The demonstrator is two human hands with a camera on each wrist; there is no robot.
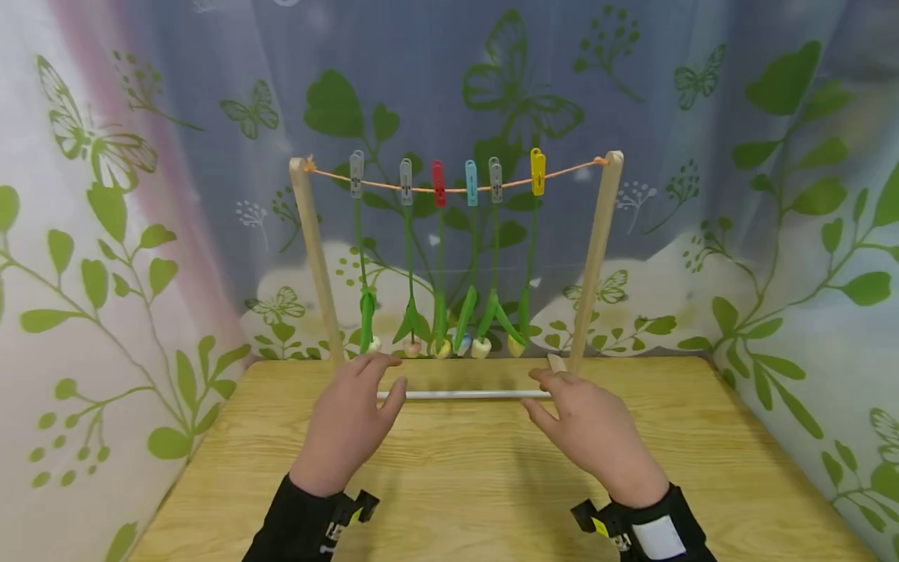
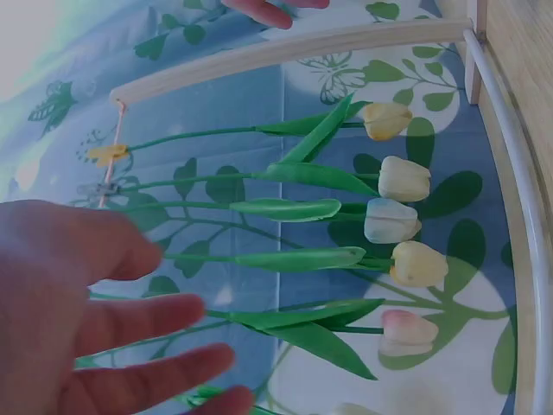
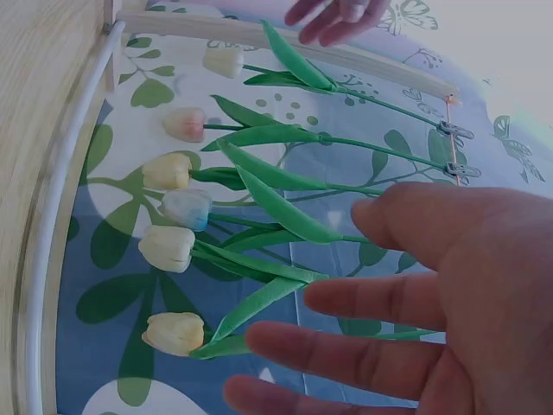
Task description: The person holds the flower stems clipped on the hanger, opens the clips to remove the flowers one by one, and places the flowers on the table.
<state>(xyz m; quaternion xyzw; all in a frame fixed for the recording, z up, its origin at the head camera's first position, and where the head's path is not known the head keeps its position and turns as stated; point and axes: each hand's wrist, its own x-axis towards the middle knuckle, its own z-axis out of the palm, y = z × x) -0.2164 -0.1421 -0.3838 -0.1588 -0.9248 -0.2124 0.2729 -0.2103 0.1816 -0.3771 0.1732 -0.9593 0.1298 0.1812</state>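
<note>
Artificial tulips hang head down from an orange string (image 1: 453, 190), each stem pinched by a clothespin. Among the clothespins are a red one (image 1: 438, 183), a light blue one (image 1: 472, 183), a yellow one (image 1: 538, 172) and three clear grey ones. In the right wrist view the blooms include a pink tulip (image 3: 185, 125), a blue tulip (image 3: 187, 208) and a white tulip (image 3: 168, 248). My left hand (image 1: 351, 417) is near the left post, fingers spread and holding nothing. Opposite it, my right hand (image 1: 597, 425) is near the right post, also holding nothing, its fingers extended.
Two wooden posts, left (image 1: 316, 261) and right (image 1: 597, 261), carry the string. A white rod (image 1: 463, 395) runs low between them. The stand is on a wood-grain table (image 1: 456, 468). Behind and at both sides hangs a leaf-and-butterfly curtain (image 1: 421, 70).
</note>
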